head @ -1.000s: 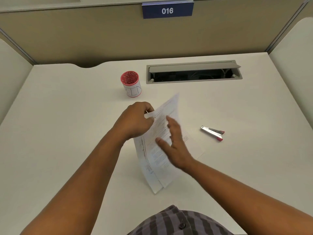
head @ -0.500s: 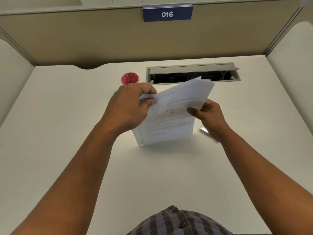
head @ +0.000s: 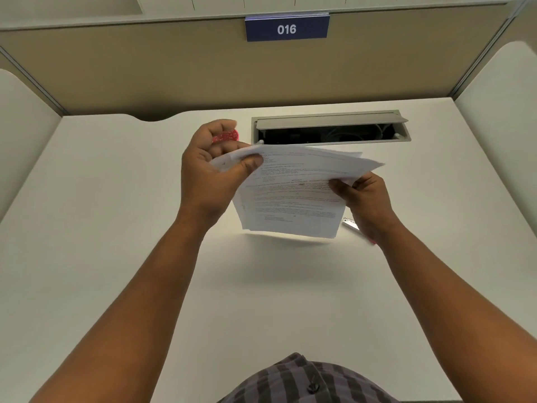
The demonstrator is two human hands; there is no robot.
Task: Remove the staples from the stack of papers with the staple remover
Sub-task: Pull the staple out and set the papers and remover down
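both hands held the stack of papers [head: 293,196] up off the desk [head: 116,228], in the middle of the view, printed side toward the camera. left hand [head: 213,170] pinched the stack's upper left corner, thumb on the front sheet, other fingers curled behind. right hand [head: 364,199] pinched the right edge, thumb on the front, fingers behind; so both grips were clenched on the papers. top sheets fanned out a bit at the upper right corner. staple remover [head: 350,223] lay on the desk below the right hand, mostly hidden by it, only a silver tip showing just beside the stack's lower right corner, nobody holding it. red cup [head: 228,136] sat behind the left hand, mostly hidden. open cable tray [head: 331,128] in the desk beyond the papers. blue sign [head: 287,28] reading 016 on the partition. striped shirt [head: 305,382] at the bottom edge.
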